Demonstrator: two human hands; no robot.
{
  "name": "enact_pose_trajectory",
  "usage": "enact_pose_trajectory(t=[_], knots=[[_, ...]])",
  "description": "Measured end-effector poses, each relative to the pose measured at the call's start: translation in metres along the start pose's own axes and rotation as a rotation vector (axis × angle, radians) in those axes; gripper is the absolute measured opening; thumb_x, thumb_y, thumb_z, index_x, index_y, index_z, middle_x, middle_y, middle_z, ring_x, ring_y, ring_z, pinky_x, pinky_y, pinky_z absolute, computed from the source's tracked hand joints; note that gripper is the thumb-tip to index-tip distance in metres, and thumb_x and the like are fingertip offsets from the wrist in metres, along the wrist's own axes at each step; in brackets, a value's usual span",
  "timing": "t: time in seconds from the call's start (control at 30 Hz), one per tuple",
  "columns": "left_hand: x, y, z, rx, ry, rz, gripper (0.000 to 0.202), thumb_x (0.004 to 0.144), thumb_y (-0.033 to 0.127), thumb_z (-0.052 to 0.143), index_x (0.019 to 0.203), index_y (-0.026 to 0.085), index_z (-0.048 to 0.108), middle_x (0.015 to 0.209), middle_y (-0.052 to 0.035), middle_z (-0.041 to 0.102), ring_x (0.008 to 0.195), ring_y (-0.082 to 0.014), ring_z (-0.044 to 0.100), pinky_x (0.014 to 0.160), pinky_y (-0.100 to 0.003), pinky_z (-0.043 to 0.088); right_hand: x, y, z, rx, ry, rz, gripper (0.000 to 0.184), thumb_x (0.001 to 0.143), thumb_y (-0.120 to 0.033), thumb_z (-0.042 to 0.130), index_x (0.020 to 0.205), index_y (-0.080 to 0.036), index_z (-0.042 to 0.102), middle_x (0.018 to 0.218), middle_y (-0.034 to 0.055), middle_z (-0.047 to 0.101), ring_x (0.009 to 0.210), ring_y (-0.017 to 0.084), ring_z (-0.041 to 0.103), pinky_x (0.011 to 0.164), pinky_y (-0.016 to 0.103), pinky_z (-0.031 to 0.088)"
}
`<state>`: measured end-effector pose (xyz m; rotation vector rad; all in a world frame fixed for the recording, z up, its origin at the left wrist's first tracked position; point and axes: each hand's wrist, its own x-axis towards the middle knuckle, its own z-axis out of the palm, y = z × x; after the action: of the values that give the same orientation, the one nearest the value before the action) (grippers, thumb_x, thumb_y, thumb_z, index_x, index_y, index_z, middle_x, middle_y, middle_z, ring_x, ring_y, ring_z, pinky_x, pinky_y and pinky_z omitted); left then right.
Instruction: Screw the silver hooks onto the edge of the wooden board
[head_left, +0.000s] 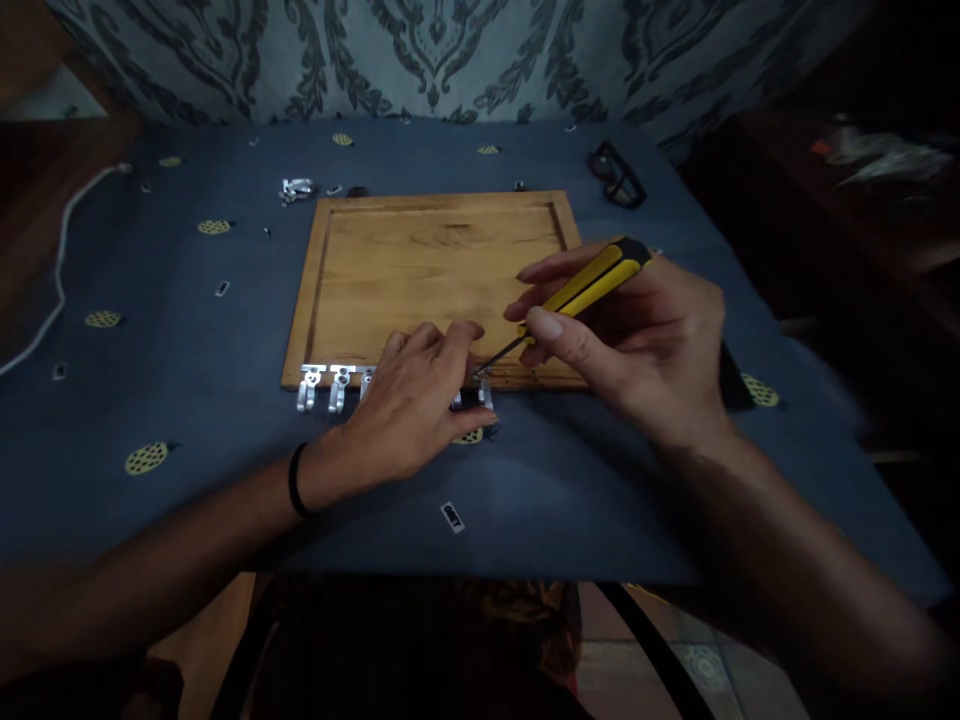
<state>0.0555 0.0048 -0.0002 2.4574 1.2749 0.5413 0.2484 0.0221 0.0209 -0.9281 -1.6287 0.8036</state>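
A wooden board (420, 270) lies flat on a blue cloth. Along its near edge runs a metal hook rack (322, 385) with several silver hooks. My right hand (630, 340) is closed round a yellow-and-black screwdriver (592, 280). Its thin tip points down at the rack's right end, close to my left fingertips. My left hand (412, 405) lies on the rack, fingers bent and pressing it against the board's edge, hiding the rack's middle. A dark band circles my left wrist.
Black glasses (619, 175) lie at the back right. A small metal part (296, 188) and tiny bits are scattered behind the board. A white cable (60, 270) runs along the left. The table's front edge (480, 578) is near me.
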Motion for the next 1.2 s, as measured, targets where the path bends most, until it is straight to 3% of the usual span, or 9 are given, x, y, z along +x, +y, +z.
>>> enact_pose_trajectory(t=[0.13, 0.23, 0.33, 0.43, 0.67, 0.97, 1.2], knots=[[0.0, 0.0, 0.001, -0.005, -0.006, -0.003, 0.062, 0.084, 0.036, 0.084, 0.128, 0.017, 0.045, 0.108, -0.0042, 0.072, 0.11, -0.0281, 0.06, 0.09, -0.04, 0.041, 0.001, -0.004, -0.007, 0.062, -0.135, 0.058, 0.016, 0.086, -0.039, 0.079, 0.099, -0.03, 0.08, 0.105, 0.0018, 0.078, 0.092, 0.022, 0.075, 0.063, 0.032, 0.063], [0.0, 0.0, 0.001, -0.004, 0.002, 0.001, 0.063, 0.083, 0.037, 0.085, 0.128, 0.017, 0.045, 0.109, -0.005, 0.072, 0.11, -0.0284, 0.06, 0.09, -0.04, 0.041, 0.001, -0.004, -0.008, 0.036, -0.132, 0.056, 0.013, 0.084, -0.039, 0.082, 0.091, -0.028, 0.081, 0.094, 0.0007, 0.079, 0.075, 0.018, 0.074, 0.058, 0.031, 0.061], [-0.001, 0.001, 0.001, -0.003, 0.006, -0.002, 0.062, 0.082, 0.036, 0.086, 0.126, 0.016, 0.047, 0.109, -0.0052, 0.072, 0.109, -0.0281, 0.06, 0.089, -0.04, 0.041, 0.0, -0.001, -0.004, -0.073, -0.009, -0.011, 0.017, 0.075, -0.04, 0.089, 0.08, -0.026, 0.079, 0.076, -0.0024, 0.075, 0.054, 0.012, 0.064, 0.047, 0.027, 0.052], [-0.001, 0.001, 0.0, -0.004, 0.012, -0.006, 0.062, 0.082, 0.035, 0.086, 0.126, 0.016, 0.047, 0.108, -0.0048, 0.072, 0.108, -0.0274, 0.06, 0.089, -0.039, 0.042, -0.004, 0.003, 0.003, -0.164, 0.098, -0.047, 0.02, 0.072, -0.039, 0.091, 0.074, -0.027, 0.075, 0.07, -0.0028, 0.071, 0.053, 0.012, 0.06, 0.044, 0.027, 0.049], [-0.001, -0.001, 0.0, -0.038, -0.017, -0.008, 0.067, 0.083, 0.037, 0.085, 0.131, 0.019, 0.043, 0.113, -0.0052, 0.073, 0.111, -0.0283, 0.06, 0.092, -0.041, 0.042, -0.009, -0.01, 0.007, -0.142, 0.448, -0.153, 0.02, 0.09, -0.053, 0.071, 0.086, -0.034, 0.077, 0.076, -0.0009, 0.066, 0.056, 0.016, 0.06, 0.047, 0.035, 0.051], [0.0, 0.001, -0.001, -0.029, -0.023, -0.031, 0.062, 0.085, 0.036, 0.083, 0.13, 0.02, 0.044, 0.113, -0.0052, 0.073, 0.113, -0.0293, 0.059, 0.094, -0.041, 0.042, -0.002, -0.001, 0.007, -0.068, 0.259, -0.129, 0.008, 0.086, -0.036, 0.079, 0.082, -0.031, 0.076, 0.075, -0.0031, 0.069, 0.052, 0.013, 0.063, 0.044, 0.03, 0.052], [-0.001, 0.0, 0.0, -0.009, -0.016, -0.01, 0.064, 0.085, 0.035, 0.083, 0.131, 0.017, 0.043, 0.113, -0.0058, 0.072, 0.112, -0.0287, 0.059, 0.092, -0.041, 0.041, -0.003, 0.005, 0.01, -0.054, 0.213, -0.142, 0.015, 0.086, -0.04, 0.08, 0.079, -0.029, 0.073, 0.074, -0.0025, 0.067, 0.051, 0.012, 0.064, 0.045, 0.027, 0.053]])
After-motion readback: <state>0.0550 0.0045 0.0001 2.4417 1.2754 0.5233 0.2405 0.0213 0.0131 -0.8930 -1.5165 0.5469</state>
